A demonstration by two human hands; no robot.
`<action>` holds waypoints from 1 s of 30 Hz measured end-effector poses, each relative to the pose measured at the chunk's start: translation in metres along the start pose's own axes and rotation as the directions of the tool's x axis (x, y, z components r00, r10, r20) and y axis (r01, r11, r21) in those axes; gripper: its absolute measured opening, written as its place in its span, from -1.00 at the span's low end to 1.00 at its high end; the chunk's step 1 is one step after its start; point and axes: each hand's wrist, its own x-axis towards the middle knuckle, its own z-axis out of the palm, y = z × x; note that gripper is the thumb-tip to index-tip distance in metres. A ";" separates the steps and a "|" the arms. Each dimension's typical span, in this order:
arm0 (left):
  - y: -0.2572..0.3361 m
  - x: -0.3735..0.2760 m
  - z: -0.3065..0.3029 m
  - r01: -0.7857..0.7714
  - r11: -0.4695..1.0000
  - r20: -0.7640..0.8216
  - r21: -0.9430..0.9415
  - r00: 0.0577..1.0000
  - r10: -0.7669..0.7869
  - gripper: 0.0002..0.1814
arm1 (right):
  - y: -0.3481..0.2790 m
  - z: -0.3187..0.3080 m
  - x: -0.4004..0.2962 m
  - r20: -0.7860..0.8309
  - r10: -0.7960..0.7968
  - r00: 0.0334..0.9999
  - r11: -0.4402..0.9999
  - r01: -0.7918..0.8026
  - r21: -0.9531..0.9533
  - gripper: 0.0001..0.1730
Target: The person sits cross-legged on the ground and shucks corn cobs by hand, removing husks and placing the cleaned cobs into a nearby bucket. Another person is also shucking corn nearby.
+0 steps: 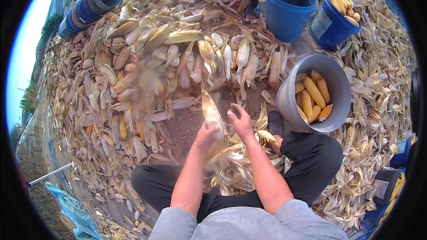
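My left hand (pixel 204 137) grips the lower part of an ear of corn (pixel 212 115) still wrapped in its pale husk, tip pointing up and away from me. Just right of the ear, my right hand (pixel 241 121) is raised with its fingers apart and slightly curled, touching nothing that I can make out. Loose husks (pixel 233 170) lie heaped between my legs beneath both hands. At my right knee a grey bucket (pixel 283 96) leans toward me, holding several bare yellow corn cobs (pixel 313 91).
Unhusked ears (pixel 186 63) are piled ahead and left. Beyond the grey bucket stand a blue bucket (pixel 287 23) and a smaller blue bucket (pixel 320 36) with husked cobs. Stacked buckets (pixel 90 5) lie far left. A person's sandalled foot (pixel 252 13) is at the top. Husks (pixel 377 106) cover the right.
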 end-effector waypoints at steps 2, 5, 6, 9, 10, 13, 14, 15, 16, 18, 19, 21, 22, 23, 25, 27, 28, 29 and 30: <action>-0.032 -0.028 0.015 -0.008 0.980 -0.091 0.199 0.996 0.027 -0.17 | -0.006 -0.002 -0.006 0.044 -0.078 0.996 0.981 0.084 -0.172 -0.49; -0.052 -0.057 0.037 0.006 0.925 -0.125 0.380 0.991 0.045 -0.17 | -0.012 -0.006 -0.021 0.069 -0.080 0.994 0.959 0.095 -0.267 -0.55; -0.054 -0.063 0.044 -0.011 0.909 -0.154 0.418 0.985 0.083 -0.17 | -0.013 -0.007 -0.027 0.067 -0.061 0.996 0.954 0.077 -0.290 -0.56; -0.059 -0.078 0.063 -0.051 0.607 -0.241 0.793 0.889 0.389 -0.16 | -0.013 -0.008 -0.042 0.021 0.081 0.996 0.989 -0.078 -0.129 -0.65; -0.061 -0.081 0.066 -0.093 0.539 -0.236 0.837 0.827 0.510 -0.18 | -0.012 -0.010 -0.045 -0.002 0.129 0.992 0.991 -0.129 -0.017 -0.66; -0.064 -0.080 0.059 -0.095 0.525 -0.214 0.846 0.841 0.497 -0.23 | -0.007 -0.015 -0.049 0.072 0.182 0.981 0.948 -0.195 0.251 -0.78; -0.066 -0.077 0.053 -0.176 0.587 -0.176 0.790 0.852 0.492 -0.28 | -0.006 -0.016 -0.049 0.099 0.191 0.977 0.926 -0.213 0.312 -0.81; -0.066 -0.074 0.046 -0.206 0.690 -0.170 0.694 0.884 0.435 -0.29 | -0.005 -0.017 -0.050 0.115 0.252 0.961 0.887 -0.277 0.369 -0.84; -0.067 -0.070 0.039 -0.216 0.781 -0.168 0.586 0.910 0.378 -0.29 | -0.003 -0.017 -0.051 0.158 0.239 0.958 0.880 -0.282 0.382 -0.90; -0.071 -0.066 0.031 -0.111 0.879 -0.194 0.465 0.955 0.224 -0.31 | -0.002 -0.017 -0.053 0.098 0.127 0.987 0.981 -0.140 0.132 -0.90; -0.072 -0.064 0.030 -0.173 0.874 -0.175 0.453 0.944 0.278 -0.32 | -0.003 -0.017 -0.055 0.103 0.047 0.994 0.998 -0.050 0.033 -0.90; -0.078 -0.064 0.033 -0.112 0.883 -0.208 0.455 0.951 0.228 -0.33 | -0.004 -0.015 -0.059 -0.026 -0.092 0.995 0.969 0.084 -0.231 -0.83; -0.081 -0.064 0.038 -0.091 0.909 -0.239 0.407 0.950 0.202 -0.36 | -0.005 -0.015 -0.061 -0.046 -0.224 0.973 0.901 0.189 -0.391 -0.82; -0.083 -0.065 0.042 -0.101 0.888 -0.234 0.449 0.946 0.226 -0.39 | -0.007 -0.015 -0.063 -0.070 -0.344 0.936 0.785 0.246 -0.568 -0.80; -0.084 -0.066 0.047 -0.063 0.894 -0.251 0.444 0.949 0.192 -0.43 | -0.012 -0.013 -0.066 -0.043 -0.425 0.904 0.780 0.341 -0.525 -0.76; -0.082 -0.067 0.044 -0.052 0.945 -0.196 0.323 0.973 0.121 -0.51 | -0.017 -0.013 -0.069 -0.062 -0.367 0.928 0.811 0.287 -0.509 -0.76; -0.080 -0.068 0.041 -0.017 0.963 -0.162 0.269 0.985 0.063 -0.55 | -0.018 -0.011 -0.072 -0.004 -0.283 0.959 0.884 0.260 -0.388 -0.76; -0.076 -0.068 0.035 0.014 0.994 -0.158 0.110 0.987 0.004 -0.58 | -0.021 -0.010 -0.074 0.145 -0.067 0.987 0.998 0.065 0.021 -0.79; -0.072 -0.071 0.028 0.064 0.997 -0.124 -0.051 0.990 -0.070 -0.62 | -0.022 -0.009 -0.076 0.265 -0.027 0.964 1.000 0.027 0.004 -0.81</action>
